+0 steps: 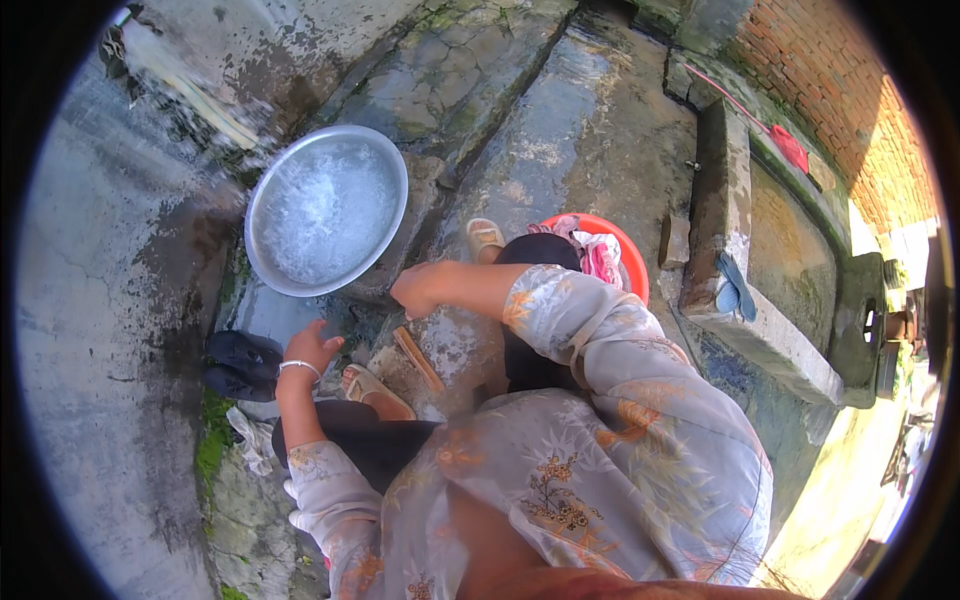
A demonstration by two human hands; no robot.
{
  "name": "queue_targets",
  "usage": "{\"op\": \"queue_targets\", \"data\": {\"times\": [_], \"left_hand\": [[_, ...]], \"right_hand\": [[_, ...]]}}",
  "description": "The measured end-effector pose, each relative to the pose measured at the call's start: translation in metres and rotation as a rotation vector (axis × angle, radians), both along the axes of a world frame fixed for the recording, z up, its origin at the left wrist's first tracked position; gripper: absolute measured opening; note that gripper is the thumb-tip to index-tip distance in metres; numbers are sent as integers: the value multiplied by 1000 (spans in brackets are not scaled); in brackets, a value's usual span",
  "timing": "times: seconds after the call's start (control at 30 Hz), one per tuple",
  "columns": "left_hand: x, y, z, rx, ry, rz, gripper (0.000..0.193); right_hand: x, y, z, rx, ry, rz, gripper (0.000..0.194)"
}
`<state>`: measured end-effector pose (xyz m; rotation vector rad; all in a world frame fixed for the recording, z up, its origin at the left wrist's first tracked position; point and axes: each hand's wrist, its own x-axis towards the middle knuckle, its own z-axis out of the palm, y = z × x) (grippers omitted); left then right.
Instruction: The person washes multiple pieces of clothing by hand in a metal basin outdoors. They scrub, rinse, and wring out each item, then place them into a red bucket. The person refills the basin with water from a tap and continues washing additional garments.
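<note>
A wide metal basin (pixel 256 259) in front of me holds bubbling, splashing water. Between the basin and my left foot is my left hand (pixel 306 352), empty, fingers apart, with a bangle at the wrist. A pair of black shoes (pixel 241 365) lies just left of it, by the wall. My right hand (pixel 416 289) hangs low beside the basin's near right side, its fingers curled down and partly hidden; whether they hold anything does not show. On the wet concrete between my sandaled feet lies a narrow wooden piece (pixel 418 358).
Water (pixel 196 97) streams from the upper left near the wall. A red tub (pixel 637 259) with clothes (pixel 600 255) stands beyond my right knee. Blue slippers (pixel 735 289) rest on a low concrete wall (pixel 716 225). A crumpled pale cloth (pixel 253 442) lies near my left knee.
</note>
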<state>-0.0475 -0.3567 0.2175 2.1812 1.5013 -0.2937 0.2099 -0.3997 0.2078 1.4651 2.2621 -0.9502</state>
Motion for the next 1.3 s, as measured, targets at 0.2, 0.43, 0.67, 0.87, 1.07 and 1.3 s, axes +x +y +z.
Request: {"op": "queue_targets", "data": {"times": [0.2, 0.43, 0.67, 0.87, 1.07, 1.3], "left_hand": [[12, -2, 13, -71, 33, 15, 55], [12, -7, 18, -84, 36, 33, 56], [11, -6, 17, -94, 22, 45, 56], [9, -7, 14, -20, -6, 22, 55], [13, -8, 22, -85, 41, 40, 56], [14, -8, 23, -75, 48, 45, 55]], "right_hand": [[8, 1, -15, 64, 53, -9, 41], [9, 4, -31, 79, 85, -3, 38], [11, 4, -31, 72, 78, -12, 40], [13, 2, -15, 35, 83, -22, 44], [11, 0, -8, 20, 73, -26, 48], [12, 0, -7, 32, 71, -13, 49]]}}
